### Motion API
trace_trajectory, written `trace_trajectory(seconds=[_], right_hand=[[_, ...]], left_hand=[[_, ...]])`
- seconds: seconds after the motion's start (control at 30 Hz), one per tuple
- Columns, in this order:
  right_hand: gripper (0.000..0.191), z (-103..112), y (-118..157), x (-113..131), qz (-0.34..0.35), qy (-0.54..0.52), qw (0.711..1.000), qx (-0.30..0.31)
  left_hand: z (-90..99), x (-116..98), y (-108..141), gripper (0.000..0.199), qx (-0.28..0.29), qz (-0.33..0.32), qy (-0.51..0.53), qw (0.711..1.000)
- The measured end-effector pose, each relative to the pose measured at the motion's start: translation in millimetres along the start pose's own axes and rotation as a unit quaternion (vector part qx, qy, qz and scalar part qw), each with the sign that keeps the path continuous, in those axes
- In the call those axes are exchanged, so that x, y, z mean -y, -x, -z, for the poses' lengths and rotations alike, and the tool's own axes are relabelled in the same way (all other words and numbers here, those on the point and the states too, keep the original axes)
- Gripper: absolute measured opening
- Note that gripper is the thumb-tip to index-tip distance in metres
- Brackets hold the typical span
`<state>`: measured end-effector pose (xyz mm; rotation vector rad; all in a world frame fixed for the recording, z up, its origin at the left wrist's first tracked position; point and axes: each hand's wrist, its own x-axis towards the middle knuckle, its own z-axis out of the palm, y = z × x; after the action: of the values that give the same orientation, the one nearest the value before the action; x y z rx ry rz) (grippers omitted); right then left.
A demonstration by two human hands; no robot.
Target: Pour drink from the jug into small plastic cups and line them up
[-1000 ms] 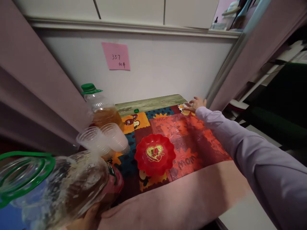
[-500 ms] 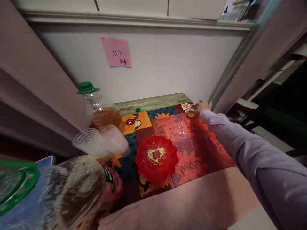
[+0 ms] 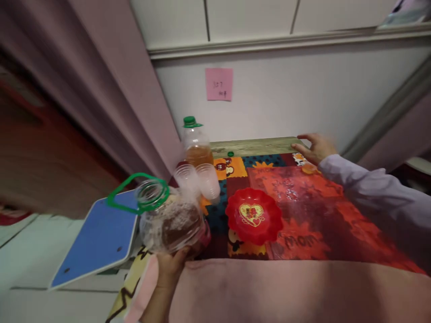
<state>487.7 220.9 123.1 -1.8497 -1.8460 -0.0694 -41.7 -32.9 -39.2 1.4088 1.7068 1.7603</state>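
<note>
Low at the front left, my left hand (image 3: pixel 171 264) grips the lower side of a large clear plastic bottle (image 3: pixel 175 224). It has an uncapped mouth, a green carry handle and brown liquid inside; part of my fingers is hidden by it. My right hand (image 3: pixel 316 148) is at the table's far right, slightly blurred, thumb and fingers spread with nothing between them. Just below it lies a small round orange item (image 3: pixel 309 168), too small to name. A red scalloped plate (image 3: pixel 274 215) with a gold heart sits centrally on the patterned tablecloth (image 3: pixel 218 226).
Behind the near bottle stand two stacks of clear plastic cups (image 3: pixel 209 181) and another green-capped bottle (image 3: pixel 200 154) with amber liquid. A green cap (image 3: pixel 230 154) lies near the back edge. A blue board (image 3: pixel 101 237) is at left. A pink note (image 3: pixel 219 84) hangs on the wall.
The view has turned left, bringing my left hand on the bottle into sight. My right hand has lifted off the small orange item, and its fingers have spread.
</note>
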Motion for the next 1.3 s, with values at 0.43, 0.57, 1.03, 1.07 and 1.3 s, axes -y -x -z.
trace_trajectory(seconds=[0.43, 0.57, 1.03, 1.07, 1.3], right_hand=[[0.031, 7, 79, 273, 0.384, -0.036, 0.907, 0.166], [0.024, -5, 83, 287, 0.360, 0.038, 0.911, 0.195], [0.005, -25, 78, 277, 0.380, -0.055, 0.911, 0.153], [0.002, -25, 78, 277, 0.378, -0.065, 0.911, 0.149], [0.016, 32, 78, 270, 0.341, -0.129, 0.930, 0.042]], left_hand=[[-4.4, -25, 0, 0.084, 0.052, 0.014, 0.043, 0.998], [-5.5, -24, 1, 0.092, 0.052, 0.013, 0.054, 0.997], [-11.1, -25, 2, 0.085, 0.060, 0.006, 0.087, 0.994], [-11.0, -25, 2, 0.086, 0.056, 0.005, 0.085, 0.995], [-9.1, -27, 4, 0.082, 0.043, 0.010, 0.063, 0.997]])
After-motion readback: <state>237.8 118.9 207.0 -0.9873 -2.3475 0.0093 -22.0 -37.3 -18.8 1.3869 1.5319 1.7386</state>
